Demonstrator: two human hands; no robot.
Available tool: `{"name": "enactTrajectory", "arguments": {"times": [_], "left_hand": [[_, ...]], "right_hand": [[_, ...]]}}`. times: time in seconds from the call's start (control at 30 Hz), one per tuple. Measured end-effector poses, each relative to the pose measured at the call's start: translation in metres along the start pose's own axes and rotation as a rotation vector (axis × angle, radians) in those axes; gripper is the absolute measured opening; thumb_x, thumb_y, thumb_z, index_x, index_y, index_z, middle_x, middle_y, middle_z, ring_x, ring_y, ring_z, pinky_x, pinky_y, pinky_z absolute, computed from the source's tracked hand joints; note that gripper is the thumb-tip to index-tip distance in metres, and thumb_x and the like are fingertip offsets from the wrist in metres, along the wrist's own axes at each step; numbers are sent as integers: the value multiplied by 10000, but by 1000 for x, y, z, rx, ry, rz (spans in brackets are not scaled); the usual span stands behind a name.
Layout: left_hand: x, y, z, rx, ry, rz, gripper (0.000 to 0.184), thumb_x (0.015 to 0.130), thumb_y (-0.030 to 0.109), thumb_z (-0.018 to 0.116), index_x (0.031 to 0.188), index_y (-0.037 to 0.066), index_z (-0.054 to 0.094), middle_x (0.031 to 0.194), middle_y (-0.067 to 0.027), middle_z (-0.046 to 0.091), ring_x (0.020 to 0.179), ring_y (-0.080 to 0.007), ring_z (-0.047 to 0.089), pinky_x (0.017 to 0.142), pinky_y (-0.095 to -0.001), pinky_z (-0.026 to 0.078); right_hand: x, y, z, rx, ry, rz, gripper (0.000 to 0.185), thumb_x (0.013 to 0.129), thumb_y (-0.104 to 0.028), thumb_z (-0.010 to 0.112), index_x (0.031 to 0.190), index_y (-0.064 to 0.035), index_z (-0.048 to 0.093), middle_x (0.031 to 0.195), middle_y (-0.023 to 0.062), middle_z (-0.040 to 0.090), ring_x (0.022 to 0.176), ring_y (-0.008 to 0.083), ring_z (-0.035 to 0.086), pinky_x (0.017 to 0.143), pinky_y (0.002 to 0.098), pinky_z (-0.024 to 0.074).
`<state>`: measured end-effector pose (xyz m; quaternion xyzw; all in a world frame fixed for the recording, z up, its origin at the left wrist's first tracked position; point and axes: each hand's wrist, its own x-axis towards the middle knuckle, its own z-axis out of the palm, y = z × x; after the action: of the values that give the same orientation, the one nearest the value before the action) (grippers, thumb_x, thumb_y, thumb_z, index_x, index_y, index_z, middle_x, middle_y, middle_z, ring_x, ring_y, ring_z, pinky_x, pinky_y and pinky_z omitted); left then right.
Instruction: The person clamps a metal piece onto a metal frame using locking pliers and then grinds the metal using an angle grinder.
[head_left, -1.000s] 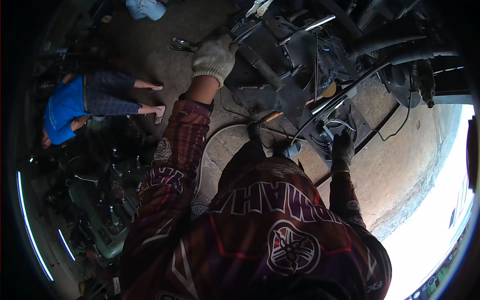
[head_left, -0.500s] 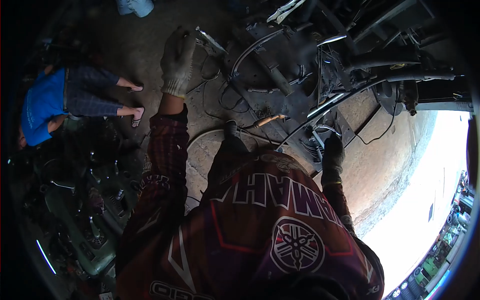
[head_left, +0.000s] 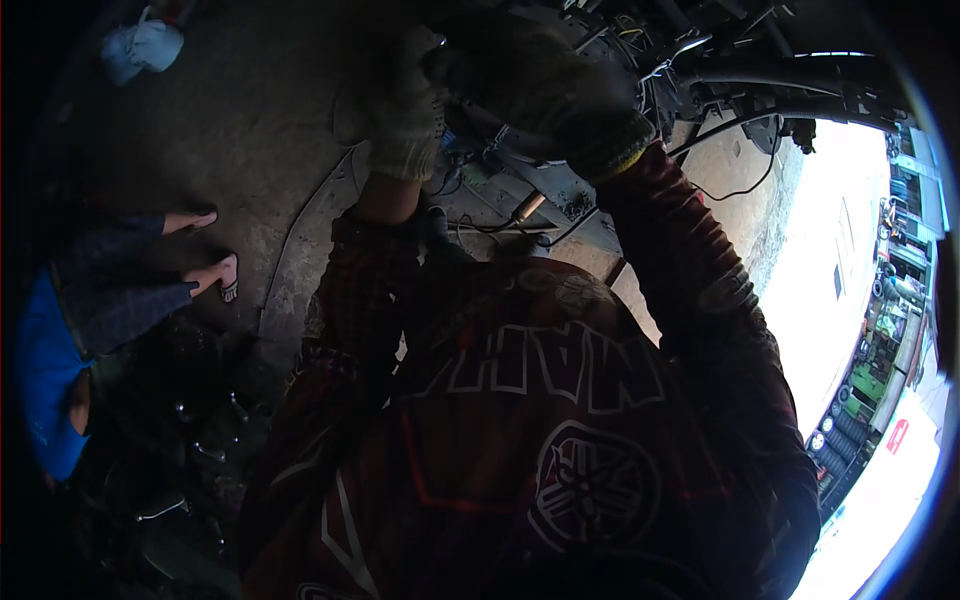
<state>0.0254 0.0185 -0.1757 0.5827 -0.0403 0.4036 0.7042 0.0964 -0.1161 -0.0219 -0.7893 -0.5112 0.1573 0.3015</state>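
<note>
At the top of the head view, my left hand (head_left: 405,105), in a pale knitted glove, is raised with its fingers curled in. A small bright spot shows beside its fingertips, but what it holds is too dark to name. My right hand (head_left: 595,110), in a darker glove with a yellow cuff edge, reaches across at the top centre; its fingers are lost in shadow and blur. Below and between both hands lies a tool with an orange-brown handle (head_left: 528,207), joined to a dark cable. Metal parts behind the hands are partly hidden.
A person in a blue shirt (head_left: 45,370) is at the left, feet on the concrete floor (head_left: 270,190). A thin cable (head_left: 292,225) runs along that floor. Dark bars and pipes (head_left: 780,72) fill the upper right. Machine parts stand at the lower left.
My right hand has risen from the metal parts on the right to the top centre. My left hand has moved slightly right and up. The view has turned, shifting the person in blue lower left.
</note>
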Motion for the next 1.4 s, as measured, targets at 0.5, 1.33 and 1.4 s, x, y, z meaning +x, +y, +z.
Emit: {"name": "enactTrajectory", "arguments": {"times": [0.5, 1.33, 1.4], "left_hand": [[21, 14, -28, 508, 265, 37, 362, 915, 463, 665, 833, 112, 640, 802, -41, 615, 741, -199, 607, 647, -346, 505], [-37, 114, 156, 159, -1108, 242, 204, 702, 286, 671, 586, 183, 539, 611, 53, 484, 605, -130, 536, 577, -323, 417], [-50, 106, 173, 128, -1176, 236, 173, 713, 286, 667, 622, 181, 563, 640, 49, 494, 662, -133, 560, 613, -327, 427]], "right_hand": [[15, 2, 3, 24, -69, 174, 441, 952, -261, 637, 1322, -28, 580, 1261, 148, 654, 1148, 291, 649, 964, 433, 531], [-235, 50, 16, 780, 289, 782, 457, 956, -215, 616, 1358, -11, 543, 1304, 200, 613, 1182, 340, 622, 987, 443, 520], [-253, 52, 22, 808, 266, 837, 458, 957, -211, 614, 1361, -9, 540, 1307, 204, 610, 1185, 344, 619, 988, 444, 519]]}}
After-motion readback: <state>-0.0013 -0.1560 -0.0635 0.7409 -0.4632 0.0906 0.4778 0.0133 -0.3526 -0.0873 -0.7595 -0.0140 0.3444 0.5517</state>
